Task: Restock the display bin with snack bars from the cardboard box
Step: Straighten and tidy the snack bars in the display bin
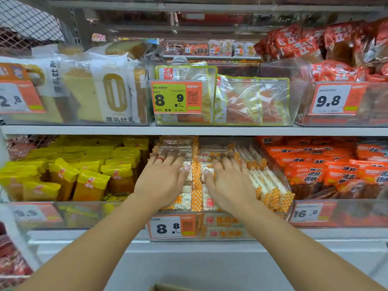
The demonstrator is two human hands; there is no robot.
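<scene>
I see both hands laid flat, fingers spread, on the snack bars (196, 181) that fill the clear display bin (270, 164) on the lower shelf. My left hand (161, 181) presses bars left of the bin's checkered orange centre seam; my right hand (228, 183) presses those right of it. The cardboard box (168, 287) shows only as a corner well below the bin.

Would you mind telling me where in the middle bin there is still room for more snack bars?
Little room is left. Both hands, left hand and right hand, lie flat on the snack bars, which fill the bin wall to wall. The only slack shows at the front, behind the 8.8 price tag. The yellow packs and orange packs alongside are crowded too.
</scene>
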